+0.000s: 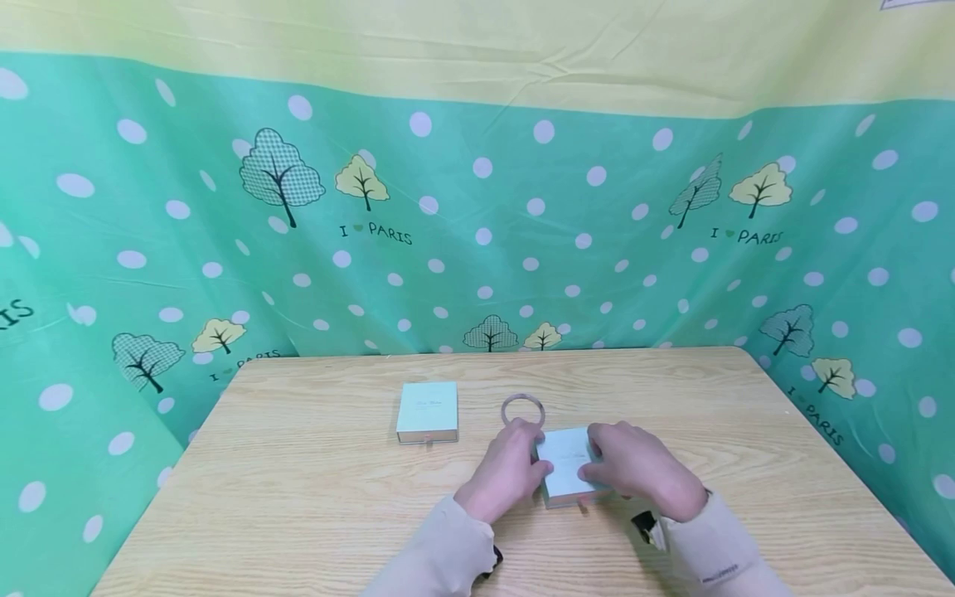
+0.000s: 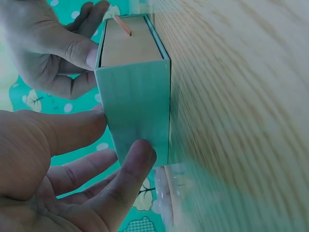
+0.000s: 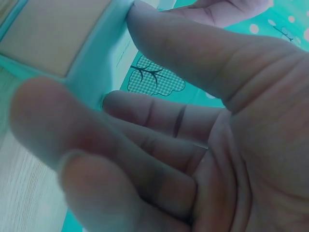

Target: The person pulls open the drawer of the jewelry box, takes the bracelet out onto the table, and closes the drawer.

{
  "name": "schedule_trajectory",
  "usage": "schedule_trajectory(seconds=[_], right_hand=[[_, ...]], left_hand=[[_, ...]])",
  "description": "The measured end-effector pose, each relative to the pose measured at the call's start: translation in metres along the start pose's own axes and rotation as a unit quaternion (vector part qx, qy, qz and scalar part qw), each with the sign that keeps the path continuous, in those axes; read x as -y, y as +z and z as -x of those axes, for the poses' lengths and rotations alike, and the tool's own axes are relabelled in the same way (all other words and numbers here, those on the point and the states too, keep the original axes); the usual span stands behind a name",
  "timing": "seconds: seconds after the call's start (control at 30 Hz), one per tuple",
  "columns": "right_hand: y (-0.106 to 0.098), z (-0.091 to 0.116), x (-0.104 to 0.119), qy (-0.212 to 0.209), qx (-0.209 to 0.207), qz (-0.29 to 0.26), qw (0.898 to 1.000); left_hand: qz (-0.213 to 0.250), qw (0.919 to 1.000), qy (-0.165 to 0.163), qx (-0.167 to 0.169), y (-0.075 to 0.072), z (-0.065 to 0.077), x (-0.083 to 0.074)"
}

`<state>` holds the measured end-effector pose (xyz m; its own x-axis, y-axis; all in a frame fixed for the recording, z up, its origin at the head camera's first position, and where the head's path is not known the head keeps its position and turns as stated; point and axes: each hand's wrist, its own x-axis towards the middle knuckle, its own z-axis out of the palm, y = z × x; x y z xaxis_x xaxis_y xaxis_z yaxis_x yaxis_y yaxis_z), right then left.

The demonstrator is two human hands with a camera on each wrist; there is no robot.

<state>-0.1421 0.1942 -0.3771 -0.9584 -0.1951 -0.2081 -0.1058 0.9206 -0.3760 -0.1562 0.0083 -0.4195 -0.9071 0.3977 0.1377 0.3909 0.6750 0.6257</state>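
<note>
A pale mint drawer box (image 1: 567, 464) with small print on its lid lies on the table between my two hands. My left hand (image 1: 503, 468) grips its left side, thumb on the lid's edge; in the left wrist view the index fingertip (image 2: 140, 152) presses the side wall. From the right, my right hand (image 1: 637, 464) holds the same box, thumb on the lid and fingers around the far and right sides. A pinkish ribbon tab (image 2: 124, 26) sticks out of the beige drawer front (image 2: 133, 46). Just beyond my left fingertips lies a greyish-purple bangle (image 1: 523, 396).
A second mint box (image 1: 429, 408) of the same kind sits farther left on the wood-grain table (image 1: 313, 481), its ribbon tab toward me. Behind the table hangs a green dotted curtain (image 1: 448, 182) printed with trees.
</note>
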Motion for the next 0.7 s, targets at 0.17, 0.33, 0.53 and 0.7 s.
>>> schedule_trajectory(seconds=[0.17,0.33,0.53,0.7], right_hand=[[0.0006,-0.0005,0.001,-0.007,0.002,0.001,1.0],[0.0005,-0.0004,0.0018,-0.011,0.007,0.001,1.0],[-0.0002,0.0003,0.0029,-0.021,0.004,0.016,1.0],[-0.0003,0.0002,0.0042,-0.028,0.007,0.028,0.999]], left_hand=[[0.0,1.0,-0.007,0.003,-0.0021,0.0017,0.0002],[0.0,1.0,-0.008,0.002,-0.003,0.0029,0.0013],[-0.004,1.0,0.0,-0.008,-0.0036,0.003,0.0029],[0.003,1.0,-0.004,-0.006,-0.005,0.0039,0.0055]])
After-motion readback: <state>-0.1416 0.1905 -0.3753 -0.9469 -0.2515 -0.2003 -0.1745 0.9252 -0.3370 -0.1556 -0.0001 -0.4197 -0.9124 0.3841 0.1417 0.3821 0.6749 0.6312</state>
